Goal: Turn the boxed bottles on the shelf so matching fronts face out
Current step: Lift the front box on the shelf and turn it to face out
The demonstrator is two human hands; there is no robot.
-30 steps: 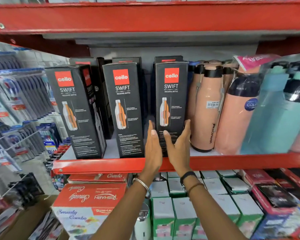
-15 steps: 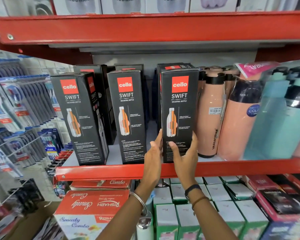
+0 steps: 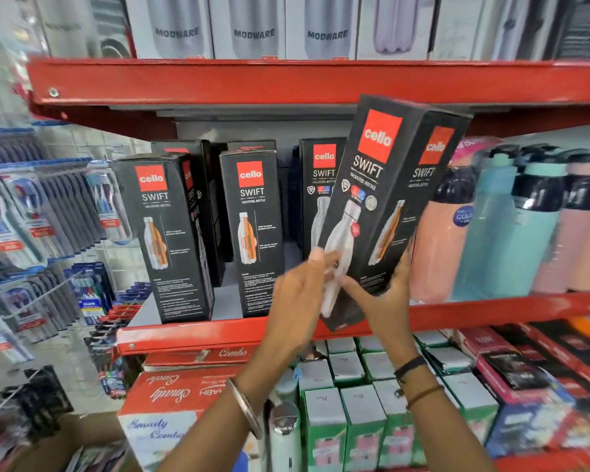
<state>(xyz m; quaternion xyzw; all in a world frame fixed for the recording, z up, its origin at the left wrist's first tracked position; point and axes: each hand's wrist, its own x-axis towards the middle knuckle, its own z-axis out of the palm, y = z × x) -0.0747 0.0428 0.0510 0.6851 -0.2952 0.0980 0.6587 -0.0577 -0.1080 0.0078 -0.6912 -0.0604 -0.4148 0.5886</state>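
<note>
A black Cello Swift bottle box [image 3: 385, 185] is lifted off the red shelf [image 3: 198, 330] and tilted, its top leaning right. It shows a face with a white bottle and, to the right, a face with an orange cutaway bottle. My right hand [image 3: 385, 298] grips its lower end from beneath. My left hand [image 3: 300, 294] touches its lower left edge, fingers spread and blurred. Two matching boxes [image 3: 164, 233] [image 3: 252, 233] stand on the shelf at left, cutaway faces outward. Another box [image 3: 315, 195] stands behind the lifted one, showing the white-bottle face.
Peach and teal loose flasks [image 3: 504, 226] crowd the shelf right of the held box. The upper red shelf [image 3: 286, 83] hangs just above the box top, with grey Modware boxes [image 3: 252, 25] on it. Green and red boxes [image 3: 355, 413] fill the level below. Toothbrush racks [image 3: 24, 212] hang at left.
The rightmost front box has been lifted off the shelf, tilted right and rotated, exposing a different face. The box behind it has come into view. The camera has tilted upward.
</note>
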